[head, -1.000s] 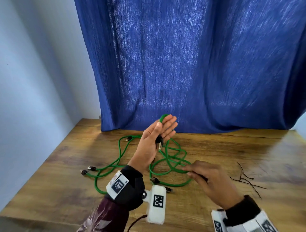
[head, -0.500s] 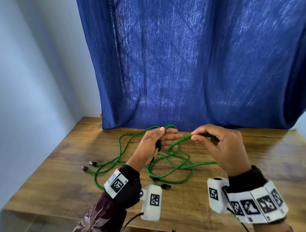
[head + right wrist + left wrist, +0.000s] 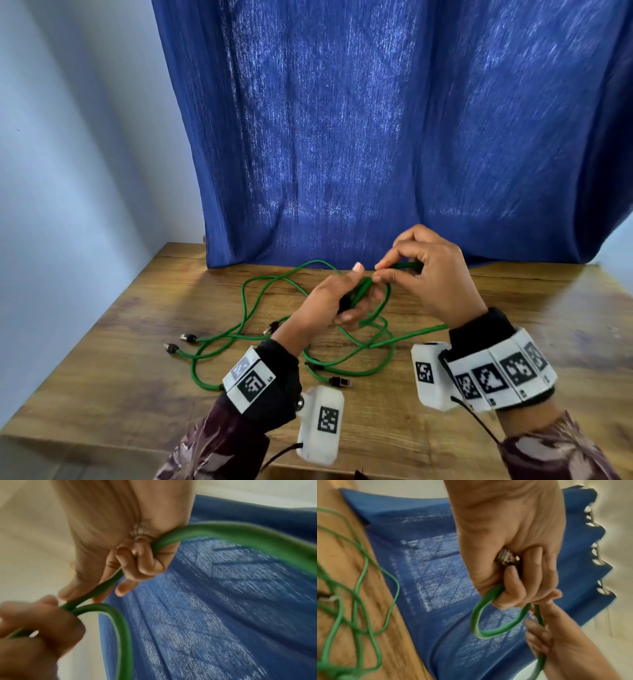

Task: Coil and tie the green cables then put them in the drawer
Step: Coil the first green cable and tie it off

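Observation:
Green cables [image 3: 260, 329] with black plugs lie tangled on the wooden table [image 3: 137, 377]. My left hand [image 3: 346, 294] hovers above the tangle and grips a loop of one green cable [image 3: 481, 616] together with its metal-tipped plug [image 3: 505, 558]. My right hand [image 3: 407, 270] is just right of it, almost touching, and pinches the same cable [image 3: 223, 532] between thumb and fingers. The strand runs from the right hand [image 3: 133, 561] down to the left hand's fingers [image 3: 34, 618]. From the hands the cable trails to the table at the right [image 3: 421, 332].
A blue curtain [image 3: 376, 137] hangs behind the table's far edge. A pale wall [image 3: 68, 171] stands on the left. Loose plug ends [image 3: 171, 347] lie at the left of the tangle, another plug [image 3: 339, 381] near my left wrist.
My right hand rose from the table with the cable and came to the left hand. The left hand's fingers, spread a second ago, have closed round the loop.

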A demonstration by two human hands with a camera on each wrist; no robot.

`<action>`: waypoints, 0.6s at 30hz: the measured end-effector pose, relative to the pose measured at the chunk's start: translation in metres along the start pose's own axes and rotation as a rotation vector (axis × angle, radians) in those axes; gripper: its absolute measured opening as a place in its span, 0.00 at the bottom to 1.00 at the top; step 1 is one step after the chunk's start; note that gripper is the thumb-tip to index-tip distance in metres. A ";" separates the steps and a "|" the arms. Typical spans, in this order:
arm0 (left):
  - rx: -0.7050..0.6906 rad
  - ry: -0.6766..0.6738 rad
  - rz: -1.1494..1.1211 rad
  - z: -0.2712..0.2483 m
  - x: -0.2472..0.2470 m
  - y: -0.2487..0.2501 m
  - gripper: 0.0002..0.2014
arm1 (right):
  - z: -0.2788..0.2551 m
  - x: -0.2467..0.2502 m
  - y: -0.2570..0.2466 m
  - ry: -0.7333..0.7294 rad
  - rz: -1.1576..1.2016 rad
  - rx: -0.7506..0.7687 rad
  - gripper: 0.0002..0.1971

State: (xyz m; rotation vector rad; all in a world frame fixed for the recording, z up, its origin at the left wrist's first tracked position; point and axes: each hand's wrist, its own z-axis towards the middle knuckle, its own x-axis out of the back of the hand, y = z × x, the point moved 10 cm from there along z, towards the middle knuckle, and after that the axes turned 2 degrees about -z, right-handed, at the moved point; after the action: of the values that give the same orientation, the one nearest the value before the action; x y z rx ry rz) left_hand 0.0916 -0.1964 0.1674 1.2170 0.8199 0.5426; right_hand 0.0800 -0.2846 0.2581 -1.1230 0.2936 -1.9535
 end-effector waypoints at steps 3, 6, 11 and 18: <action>0.015 -0.115 -0.249 -0.005 -0.006 0.003 0.14 | 0.000 -0.002 0.013 -0.088 0.119 -0.035 0.02; 0.000 -0.180 -0.499 -0.008 -0.002 0.014 0.12 | -0.012 -0.004 0.036 -0.088 0.322 -0.103 0.09; -0.126 -0.236 -0.870 -0.007 0.012 0.038 0.15 | -0.046 -0.016 0.067 0.039 0.702 -0.198 0.14; -0.171 0.041 -0.908 -0.005 0.051 0.032 0.17 | -0.086 -0.014 0.087 0.369 0.281 -0.253 0.07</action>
State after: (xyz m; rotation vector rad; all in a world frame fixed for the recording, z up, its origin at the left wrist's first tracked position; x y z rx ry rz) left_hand 0.1208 -0.1462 0.1848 0.5734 1.2202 -0.1093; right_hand 0.0625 -0.3446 0.1520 -0.8130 0.8701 -1.8931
